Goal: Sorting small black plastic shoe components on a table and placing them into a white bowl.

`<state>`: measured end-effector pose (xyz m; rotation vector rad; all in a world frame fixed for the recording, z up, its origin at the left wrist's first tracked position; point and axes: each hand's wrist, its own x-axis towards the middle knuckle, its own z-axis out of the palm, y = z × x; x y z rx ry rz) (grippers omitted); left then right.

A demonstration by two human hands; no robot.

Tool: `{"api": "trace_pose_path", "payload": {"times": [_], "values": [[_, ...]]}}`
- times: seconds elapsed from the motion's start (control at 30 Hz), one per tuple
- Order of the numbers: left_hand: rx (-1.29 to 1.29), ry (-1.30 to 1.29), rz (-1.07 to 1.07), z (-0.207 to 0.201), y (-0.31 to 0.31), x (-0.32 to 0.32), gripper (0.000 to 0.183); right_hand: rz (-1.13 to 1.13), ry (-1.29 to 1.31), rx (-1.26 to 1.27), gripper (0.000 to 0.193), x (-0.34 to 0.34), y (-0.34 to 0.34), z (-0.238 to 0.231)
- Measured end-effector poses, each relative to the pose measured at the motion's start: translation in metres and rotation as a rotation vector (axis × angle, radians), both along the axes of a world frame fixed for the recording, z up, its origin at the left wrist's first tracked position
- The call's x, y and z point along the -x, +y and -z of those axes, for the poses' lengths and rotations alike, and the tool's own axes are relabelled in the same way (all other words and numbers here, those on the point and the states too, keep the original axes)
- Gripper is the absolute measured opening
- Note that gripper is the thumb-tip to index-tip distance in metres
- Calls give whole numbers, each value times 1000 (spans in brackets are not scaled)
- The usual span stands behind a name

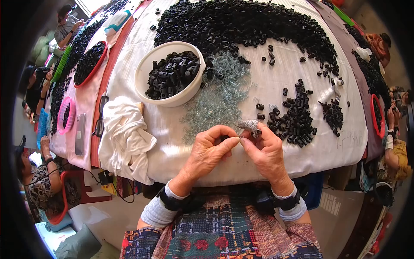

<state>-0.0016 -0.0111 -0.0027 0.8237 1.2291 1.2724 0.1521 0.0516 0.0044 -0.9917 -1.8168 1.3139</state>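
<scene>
My left hand [210, 149] is closed in a pinch, with a small black plastic part [224, 138] partly showing between its fingers. Its fingertips meet those of my right hand [265, 151], which is also pinched; whatever it holds is too small to make out. Silvery wrapping [249, 124] covers a finger of the right hand. Beyond my hands spreads a heap of small metal springs [217, 101]. To the right lie a pile of black cylindrical parts [298, 114] and a cluster of smaller black pieces [332, 113].
A white bowl [142, 82] full of black parts stands beyond the left hand, near a crumpled white cloth [123, 138]. A large black heap [246, 21] covers the far tabletop. Eyeglasses [100, 116] and a phone [80, 134] lie left. Other people sit at both sides.
</scene>
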Motion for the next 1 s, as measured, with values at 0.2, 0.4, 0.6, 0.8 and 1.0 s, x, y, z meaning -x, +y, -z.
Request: {"api": "trace_pose_path", "payload": {"times": [0.2, 0.4, 0.6, 0.8, 1.0], "values": [[33, 6, -29, -2, -1, -1, 13, 15, 133, 199, 22, 1, -1, -1], [5, 30, -38, 1, -2, -4, 14, 10, 156, 140, 21, 0, 0, 6], [58, 100, 15, -6, 2, 0, 23, 86, 201, -213, 23, -1, 1, 15], [143, 105, -12, -15, 8, -3, 24, 190, 108, -199, 21, -15, 3, 28], [55, 33, 67, -3, 2, 4, 29, 204, 162, -201, 22, -13, 4, 27]]}}
